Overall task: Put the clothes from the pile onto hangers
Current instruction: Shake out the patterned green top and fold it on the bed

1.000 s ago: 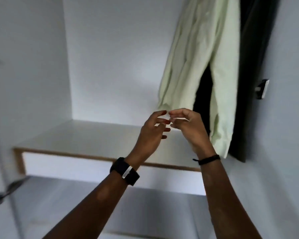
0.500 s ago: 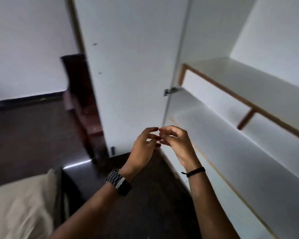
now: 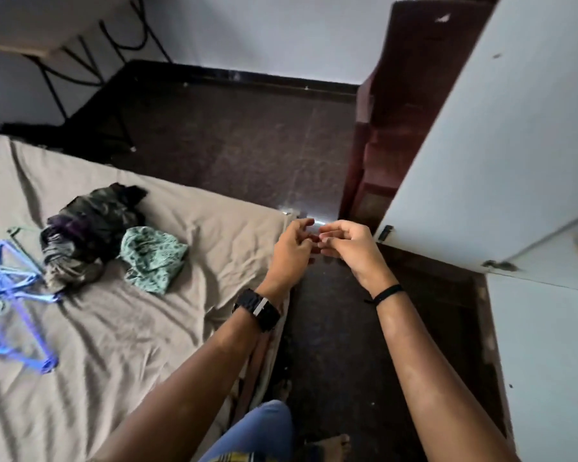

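Both hands, left [image 3: 289, 250] and right [image 3: 347, 248], meet fingertip-to-fingertip, loosely curled.

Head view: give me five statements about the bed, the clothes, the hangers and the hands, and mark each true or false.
1. The blue hangers lie on the bed. True.
2. The green patterned garment lies on the floor. False: it lies on the bed, beside the dark clothes.
3. The left hand grips a hanger. False: it holds nothing and is next to the right hand, beyond the bed's corner.
4. A black watch is on the left wrist. True.
5. The white wardrobe door stands to the left of the bed. False: it stands to the right.
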